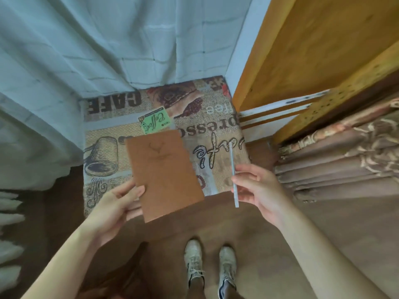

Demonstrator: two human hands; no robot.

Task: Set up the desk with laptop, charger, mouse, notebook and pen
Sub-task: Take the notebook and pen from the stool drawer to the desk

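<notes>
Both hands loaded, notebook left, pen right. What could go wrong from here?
1. The left hand grips the brown notebook only at its lower left edge, so it could tip or slip.
2. The right hand pinches the pen mid-shaft; on release it may roll off the coffee-print tablecloth.

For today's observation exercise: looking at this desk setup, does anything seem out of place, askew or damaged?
Nothing looks damaged or spilled. The brown notebook is tilted, but only because the left hand holds it above the coffee-print tablecloth. The right hand holds the pen. Neither is set down yet.
</notes>
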